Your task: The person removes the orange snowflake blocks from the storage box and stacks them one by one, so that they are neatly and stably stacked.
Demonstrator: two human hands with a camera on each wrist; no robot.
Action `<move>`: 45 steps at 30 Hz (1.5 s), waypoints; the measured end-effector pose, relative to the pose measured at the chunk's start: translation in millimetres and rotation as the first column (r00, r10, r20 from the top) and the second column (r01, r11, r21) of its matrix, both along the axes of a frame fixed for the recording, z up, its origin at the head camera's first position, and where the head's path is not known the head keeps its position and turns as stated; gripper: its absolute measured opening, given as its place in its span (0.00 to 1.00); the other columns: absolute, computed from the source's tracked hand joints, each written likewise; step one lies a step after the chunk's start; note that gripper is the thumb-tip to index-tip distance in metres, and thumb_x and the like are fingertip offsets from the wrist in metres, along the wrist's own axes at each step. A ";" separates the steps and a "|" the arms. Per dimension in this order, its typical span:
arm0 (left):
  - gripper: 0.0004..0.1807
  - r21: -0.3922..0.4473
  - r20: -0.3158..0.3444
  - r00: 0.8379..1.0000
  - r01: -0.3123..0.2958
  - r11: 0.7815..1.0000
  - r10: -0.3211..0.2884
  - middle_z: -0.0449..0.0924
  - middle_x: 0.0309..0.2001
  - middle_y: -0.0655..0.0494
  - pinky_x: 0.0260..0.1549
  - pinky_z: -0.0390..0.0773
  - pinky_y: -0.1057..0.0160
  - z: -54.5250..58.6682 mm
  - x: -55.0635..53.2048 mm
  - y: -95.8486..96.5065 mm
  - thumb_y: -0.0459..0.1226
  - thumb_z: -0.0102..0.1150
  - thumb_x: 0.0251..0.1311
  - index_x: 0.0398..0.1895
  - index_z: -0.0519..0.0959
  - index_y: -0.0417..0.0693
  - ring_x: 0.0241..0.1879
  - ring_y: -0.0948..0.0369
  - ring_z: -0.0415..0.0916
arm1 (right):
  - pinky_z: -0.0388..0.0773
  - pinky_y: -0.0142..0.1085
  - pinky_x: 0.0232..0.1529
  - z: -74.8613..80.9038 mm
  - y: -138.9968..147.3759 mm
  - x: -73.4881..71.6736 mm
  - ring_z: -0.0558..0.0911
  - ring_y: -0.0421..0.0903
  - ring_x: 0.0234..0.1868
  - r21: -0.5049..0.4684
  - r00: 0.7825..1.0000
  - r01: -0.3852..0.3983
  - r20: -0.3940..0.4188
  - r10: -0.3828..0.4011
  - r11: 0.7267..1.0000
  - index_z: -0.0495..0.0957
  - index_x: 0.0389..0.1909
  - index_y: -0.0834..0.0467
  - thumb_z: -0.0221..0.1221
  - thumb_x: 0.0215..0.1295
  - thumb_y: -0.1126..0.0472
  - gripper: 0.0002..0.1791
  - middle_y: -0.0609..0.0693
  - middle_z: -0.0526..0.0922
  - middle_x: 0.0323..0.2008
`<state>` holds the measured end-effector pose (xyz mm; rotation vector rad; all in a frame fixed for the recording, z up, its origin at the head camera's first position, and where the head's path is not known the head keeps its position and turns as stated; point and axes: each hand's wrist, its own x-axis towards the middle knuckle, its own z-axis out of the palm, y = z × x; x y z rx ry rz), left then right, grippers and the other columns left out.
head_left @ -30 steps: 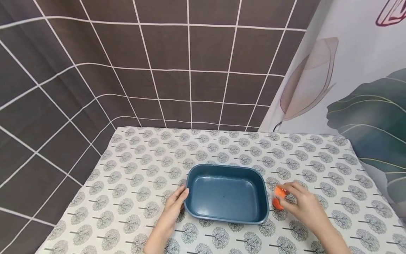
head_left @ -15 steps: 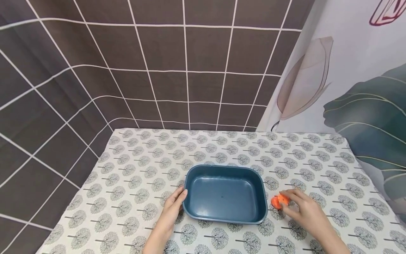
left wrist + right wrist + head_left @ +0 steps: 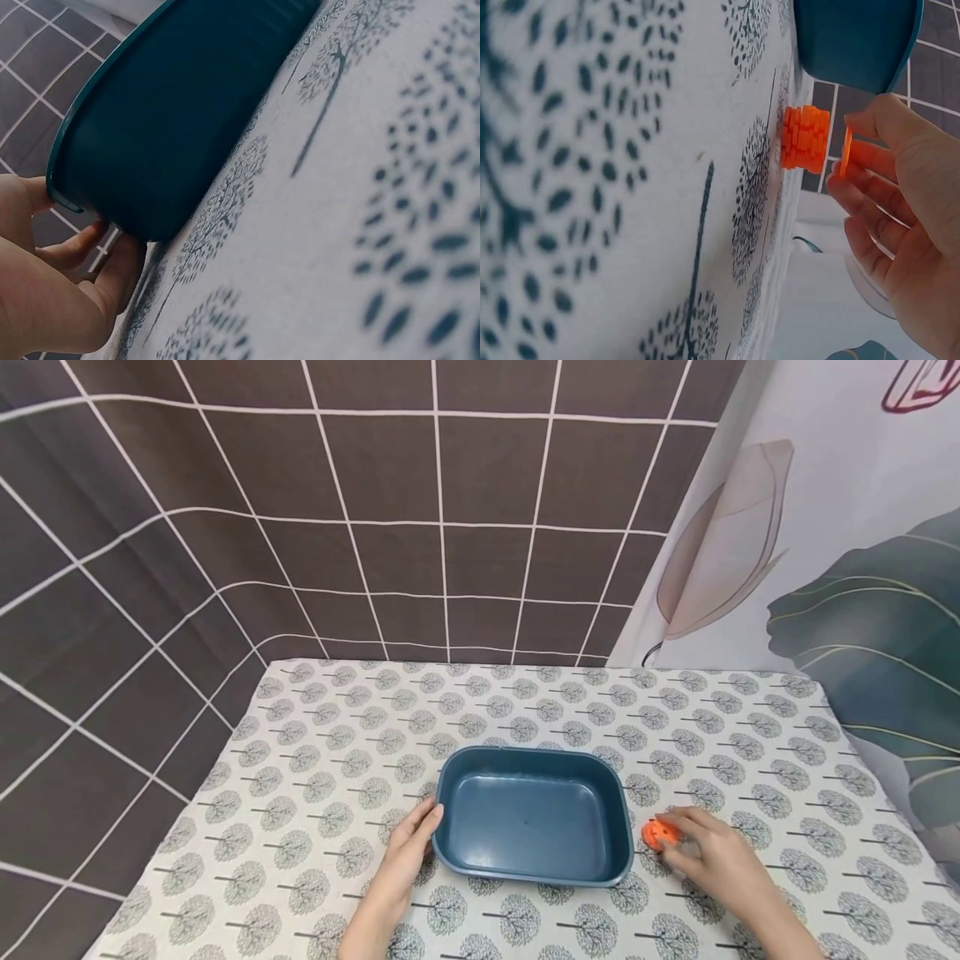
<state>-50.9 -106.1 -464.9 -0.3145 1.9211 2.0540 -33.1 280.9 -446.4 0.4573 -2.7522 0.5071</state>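
A blue rectangular tub (image 3: 528, 827) sits on the cloth near the front. My left hand (image 3: 408, 852) grips its left end; in the left wrist view, a digit lies at the rim and other fingertips press the outer wall below. Right of the tub stands a short stack of orange notched discs (image 3: 805, 139). My right hand (image 3: 716, 856) pinches one thin orange disc (image 3: 846, 151) between thumb and fingers, held edge-on to that camera with a small gap above the stack. From the head view the disc and stack overlap as one orange patch.
A white cloth (image 3: 337, 777) with a grey tree print covers the table. Behind it hangs a dark sheet (image 3: 487, 560) with white grid lines, and at the right a pale curtain (image 3: 825, 610) with leaf shapes. A thin dark cord (image 3: 651, 653) shows at the back edge.
My right hand has brought the orange disc from beside and beyond the stack to over it, turning it flatter. My left hand keeps its hold on the tub, which stays put.
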 end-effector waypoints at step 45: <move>0.38 -0.119 -0.021 0.999 0.034 0.992 -0.036 0.54 0.70 0.41 0.67 0.54 0.45 3.5 2.1 -0.7 0.55 0.46 0.65 0.70 0.56 0.41 0.68 0.45 0.53 | 0.75 0.57 0.43 0.1 -3.9 -2.8 0.78 0.59 0.45 -0.004 0.999 0.033 0.036 -0.033 0.999 0.79 0.46 0.59 0.71 0.45 0.56 0.25 0.57 0.80 0.45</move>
